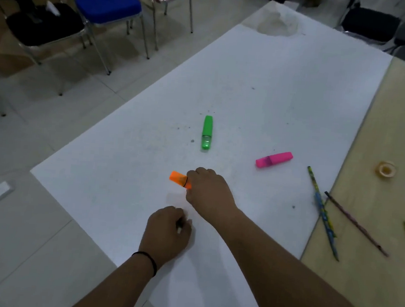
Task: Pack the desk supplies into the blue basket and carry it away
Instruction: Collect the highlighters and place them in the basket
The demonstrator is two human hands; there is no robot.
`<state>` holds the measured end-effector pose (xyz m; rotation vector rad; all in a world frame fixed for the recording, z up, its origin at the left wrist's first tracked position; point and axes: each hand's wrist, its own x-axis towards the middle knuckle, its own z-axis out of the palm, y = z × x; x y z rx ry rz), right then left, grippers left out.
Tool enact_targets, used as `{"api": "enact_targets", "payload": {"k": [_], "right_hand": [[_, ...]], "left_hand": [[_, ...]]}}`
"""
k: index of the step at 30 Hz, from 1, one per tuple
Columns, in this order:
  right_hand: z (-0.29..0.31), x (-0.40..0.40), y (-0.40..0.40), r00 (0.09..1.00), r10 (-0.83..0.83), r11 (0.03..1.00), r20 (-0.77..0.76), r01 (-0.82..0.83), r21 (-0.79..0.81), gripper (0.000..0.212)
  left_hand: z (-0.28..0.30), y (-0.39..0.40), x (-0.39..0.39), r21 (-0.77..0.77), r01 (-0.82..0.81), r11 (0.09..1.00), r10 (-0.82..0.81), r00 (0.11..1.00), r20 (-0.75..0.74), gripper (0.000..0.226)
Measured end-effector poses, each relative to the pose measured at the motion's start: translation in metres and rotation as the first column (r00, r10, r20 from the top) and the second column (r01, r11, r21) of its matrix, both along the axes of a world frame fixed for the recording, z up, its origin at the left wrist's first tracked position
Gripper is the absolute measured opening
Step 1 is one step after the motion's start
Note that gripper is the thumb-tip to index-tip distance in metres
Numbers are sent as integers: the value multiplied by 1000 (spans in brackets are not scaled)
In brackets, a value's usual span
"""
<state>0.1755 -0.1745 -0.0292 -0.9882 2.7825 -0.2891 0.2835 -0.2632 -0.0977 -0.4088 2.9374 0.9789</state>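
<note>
Three stubby plastic highlighters lay on the smooth white sheet (250,89): a green highlighter (207,132) at centre, a pink highlighter (274,159) to its right, and an orange highlighter (179,179) just below centre, half hidden under the right hand (209,190), whose curled fingers gripped it. The left hand (166,230) was clenched around something small and pale (too hidden to identify). Thin patterned pencils (323,211) crossed the sheet's right edge onto bare wood. No basket showed anywhere.

Both bare forearms reach up from the bottom of the frame toward the centre. The right hand (209,187) has its fingers curled in a grip. The left hand (167,230), lower centre, is curled around something small.
</note>
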Motion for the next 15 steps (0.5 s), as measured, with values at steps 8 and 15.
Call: {"api": "enact_targets", "payload": {"k": [8, 15], "right_hand": [[58, 24, 139, 907, -377, 895, 187, 409, -179, 7], [101, 88, 286, 731, -597, 660, 329, 682, -315, 37]], "left_hand": [[41, 72, -46, 10, -2, 1000, 2, 998, 56, 50], [78, 219, -48, 103, 369, 923, -365, 929, -56, 46]]}}
